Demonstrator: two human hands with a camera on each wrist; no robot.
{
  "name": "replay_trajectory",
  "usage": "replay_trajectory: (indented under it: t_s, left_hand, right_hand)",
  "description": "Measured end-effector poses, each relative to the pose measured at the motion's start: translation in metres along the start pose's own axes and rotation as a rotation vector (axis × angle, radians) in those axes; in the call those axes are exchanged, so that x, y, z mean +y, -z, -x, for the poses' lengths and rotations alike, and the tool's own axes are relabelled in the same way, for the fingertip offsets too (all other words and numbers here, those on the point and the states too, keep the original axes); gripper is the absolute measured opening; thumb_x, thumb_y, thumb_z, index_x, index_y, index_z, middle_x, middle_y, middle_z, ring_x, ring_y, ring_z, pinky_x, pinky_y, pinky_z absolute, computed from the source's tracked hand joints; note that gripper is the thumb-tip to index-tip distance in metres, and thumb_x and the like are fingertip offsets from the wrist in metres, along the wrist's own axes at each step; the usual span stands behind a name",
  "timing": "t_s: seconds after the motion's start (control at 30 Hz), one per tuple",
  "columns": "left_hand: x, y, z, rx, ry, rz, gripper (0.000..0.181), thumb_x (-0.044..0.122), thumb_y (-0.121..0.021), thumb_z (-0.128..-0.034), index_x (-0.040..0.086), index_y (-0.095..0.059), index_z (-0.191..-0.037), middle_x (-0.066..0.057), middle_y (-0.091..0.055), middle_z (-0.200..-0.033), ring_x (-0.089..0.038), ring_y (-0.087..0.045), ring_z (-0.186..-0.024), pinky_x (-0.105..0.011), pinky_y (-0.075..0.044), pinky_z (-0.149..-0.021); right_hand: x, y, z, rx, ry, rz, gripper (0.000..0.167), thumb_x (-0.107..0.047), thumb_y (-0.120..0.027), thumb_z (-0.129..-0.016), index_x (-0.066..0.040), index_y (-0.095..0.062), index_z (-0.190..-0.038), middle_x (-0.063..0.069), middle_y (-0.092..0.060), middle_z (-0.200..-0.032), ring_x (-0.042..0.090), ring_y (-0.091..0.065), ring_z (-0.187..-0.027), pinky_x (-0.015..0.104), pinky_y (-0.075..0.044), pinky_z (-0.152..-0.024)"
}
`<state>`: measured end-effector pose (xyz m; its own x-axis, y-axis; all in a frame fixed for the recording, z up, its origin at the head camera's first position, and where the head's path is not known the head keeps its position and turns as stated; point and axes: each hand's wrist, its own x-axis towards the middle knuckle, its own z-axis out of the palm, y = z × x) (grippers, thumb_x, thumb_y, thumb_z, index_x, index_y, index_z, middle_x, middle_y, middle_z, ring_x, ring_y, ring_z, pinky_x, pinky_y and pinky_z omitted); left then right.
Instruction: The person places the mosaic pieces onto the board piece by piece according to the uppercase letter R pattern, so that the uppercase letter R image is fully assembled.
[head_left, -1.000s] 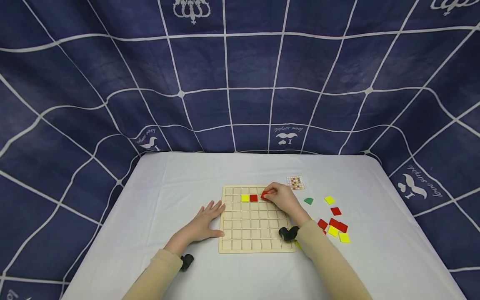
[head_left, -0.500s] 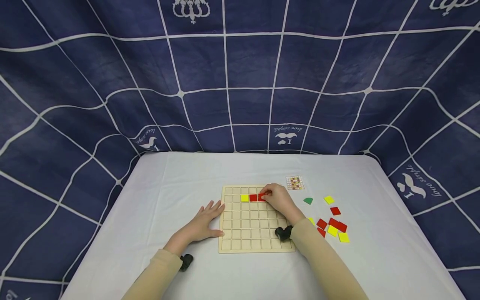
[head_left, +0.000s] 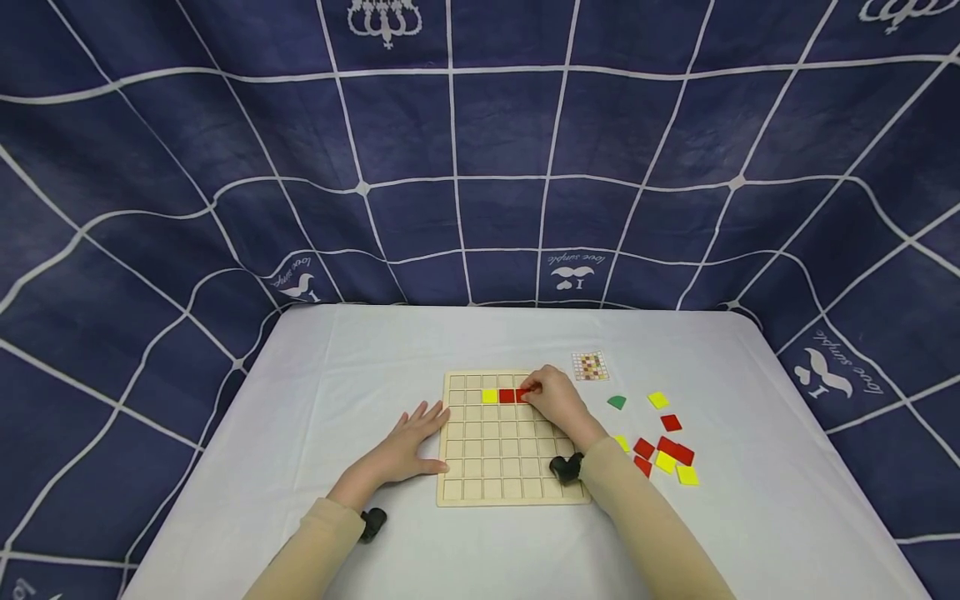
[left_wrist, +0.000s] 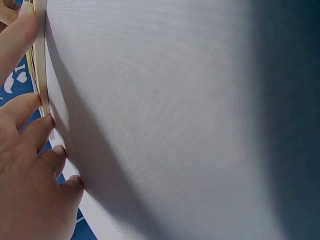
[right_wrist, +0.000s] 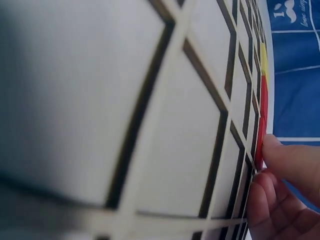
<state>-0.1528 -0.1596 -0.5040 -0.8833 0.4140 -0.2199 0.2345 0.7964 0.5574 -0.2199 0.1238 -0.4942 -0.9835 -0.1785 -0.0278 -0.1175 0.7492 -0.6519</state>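
A square wooden grid board (head_left: pixel 493 472) lies on the white table. In its second row from the far edge, a yellow tile (head_left: pixel 490 396), a red tile (head_left: pixel 507 396) and another red tile (head_left: pixel 521 397) sit side by side. My right hand (head_left: pixel 561 402) is at this last tile; in the right wrist view the thumb (right_wrist: pixel 280 152) touches the tile (right_wrist: pixel 260 137) and the curled fingers are beside it, partly hiding its right end in the head view. With fingers spread, my left hand (head_left: pixel 402 448) rests against the board's left edge (left_wrist: pixel 43 55).
Loose red tiles (head_left: pixel 643 448) and yellow tiles (head_left: pixel 687 475) lie scattered right of the board, near my right sleeve. A green quarter-round piece (head_left: pixel 617 402) and a small printed pattern card (head_left: pixel 591 365) are farther back. A dark blue checked curtain (head_left: pixel 495 208) surrounds the table.
My right hand has brought the red tile slightly left and down into the cell beside the other red tile. It has barely moved in the last half second. The left hand stays put.
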Motion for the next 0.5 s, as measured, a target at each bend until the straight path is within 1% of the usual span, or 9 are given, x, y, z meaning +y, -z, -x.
replay_trajectory:
  t_s: [0.1,0.2,0.37,0.5]
  left_hand:
    - [0.000,0.000,0.000,-0.003,-0.005,0.001,0.092,0.035,-0.081,-0.0794,0.010,-0.033,-0.154,-0.009,-0.022,-0.164,-0.033,-0.008,-0.154,-0.055,-0.004,-0.124]
    - [0.000,0.000,0.000,-0.007,-0.007,0.000,0.092,0.035,-0.080,-0.0796,0.011,-0.033,-0.154,-0.009,-0.021,-0.164,-0.033,-0.007,-0.154,-0.055,-0.004,-0.124]
    - [-0.001,-0.001,-0.001,-0.005,-0.008,0.000,0.092,0.035,-0.080,-0.0796,0.011,-0.033,-0.154,-0.009,-0.022,-0.164,-0.033,-0.008,-0.154,-0.055,-0.005,-0.124]
    - [-0.001,-0.001,0.000,-0.003,-0.008,0.007,0.092,0.034,-0.081,-0.0792,0.010,-0.033,-0.154,-0.009,-0.022,-0.164,-0.034,-0.008,-0.154,-0.055,-0.005,-0.124]
  right_hand:
    - [0.003,0.003,0.003,-0.001,-0.013,-0.023,0.009,-0.010,-0.073,-0.088,-0.009,-0.075,-0.096,0.004,-0.061,-0.090,0.014,-0.055,-0.080,0.027,-0.050,-0.072]
    - [0.006,0.011,0.008,0.009,-0.027,-0.048,0.010,-0.012,-0.073,-0.088,-0.010,-0.074,-0.098,0.004,-0.063,-0.094,0.014,-0.058,-0.082,0.028,-0.052,-0.075]
    - [0.015,0.031,0.017,0.040,-0.039,-0.054,0.011,-0.014,-0.072,-0.089,-0.009,-0.073,-0.099,0.005,-0.066,-0.095,0.016,-0.061,-0.083,0.032,-0.053,-0.075]
    - [0.028,0.048,0.022,0.067,-0.065,-0.036,0.014,-0.015,-0.072,-0.090,-0.007,-0.072,-0.102,0.007,-0.068,-0.095,0.018,-0.064,-0.086,0.036,-0.055,-0.078]
